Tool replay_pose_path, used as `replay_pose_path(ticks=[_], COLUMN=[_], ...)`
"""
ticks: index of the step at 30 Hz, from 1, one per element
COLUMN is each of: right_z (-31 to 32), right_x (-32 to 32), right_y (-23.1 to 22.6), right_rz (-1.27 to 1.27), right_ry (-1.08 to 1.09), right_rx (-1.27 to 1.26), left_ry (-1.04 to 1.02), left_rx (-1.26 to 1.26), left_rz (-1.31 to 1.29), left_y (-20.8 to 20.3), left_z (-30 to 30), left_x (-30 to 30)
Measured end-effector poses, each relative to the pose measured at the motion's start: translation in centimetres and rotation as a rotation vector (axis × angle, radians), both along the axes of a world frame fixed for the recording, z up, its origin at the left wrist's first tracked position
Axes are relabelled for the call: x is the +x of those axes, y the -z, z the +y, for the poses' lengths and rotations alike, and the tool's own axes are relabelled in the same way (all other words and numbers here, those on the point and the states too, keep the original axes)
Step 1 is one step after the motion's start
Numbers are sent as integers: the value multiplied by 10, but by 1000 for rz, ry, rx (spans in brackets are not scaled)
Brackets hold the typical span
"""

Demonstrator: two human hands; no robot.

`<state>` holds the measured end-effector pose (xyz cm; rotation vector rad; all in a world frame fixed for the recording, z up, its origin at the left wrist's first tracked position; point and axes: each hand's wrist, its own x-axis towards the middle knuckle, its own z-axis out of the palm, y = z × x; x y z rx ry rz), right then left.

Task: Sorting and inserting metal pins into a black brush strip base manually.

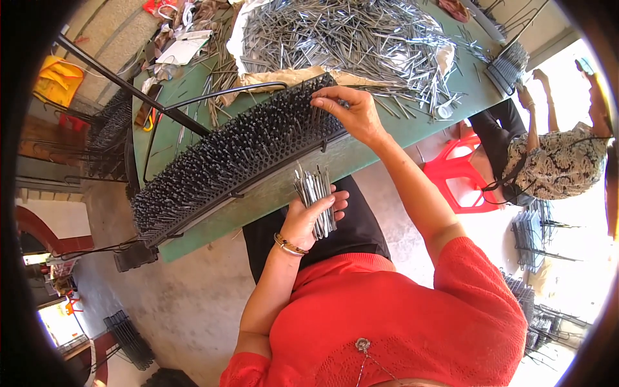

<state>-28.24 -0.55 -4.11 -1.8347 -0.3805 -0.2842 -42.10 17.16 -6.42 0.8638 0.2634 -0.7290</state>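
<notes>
My left hand (308, 218) is closed round a bundle of thin grey metal rods (314, 188), held upright above my lap. Their uneven tips stick out over the fingers. In front of me a long black rack (277, 169) lies slantwise along the table edge, densely filled with upright dark rods like bristles. At its far right end my right hand (353, 115) reaches over the rods, thumb and fingertips pinched together. Whatever sits in that pinch is too small to tell. Behind the rack, a large heap of loose metal rods (335, 35) lies on pale sheeting.
The green table (169, 138) carries the rack and heap. A black bent metal bar (138, 84) crosses the left side. Another person (554, 158) sits at the right near a red plastic stool (451, 171), hands by a smaller rack (509, 64). More racks (129, 338) stand on the floor.
</notes>
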Motion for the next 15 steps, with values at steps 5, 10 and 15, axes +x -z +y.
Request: replay_pose_path(ticks=[5,10,15], right_z=[5,6,7], right_x=[-5,-4,-12], right_y=[-5,12,13], right_rz=[8,-96,-382], right_ry=[55,38,51], right_rx=[22,2,-369], left_ry=[-11,8,1], left_rx=[-13,-20,-24], left_rz=[13,11,12], left_y=[1,0,4], left_z=[2,2,2], left_x=[0,-1,-3])
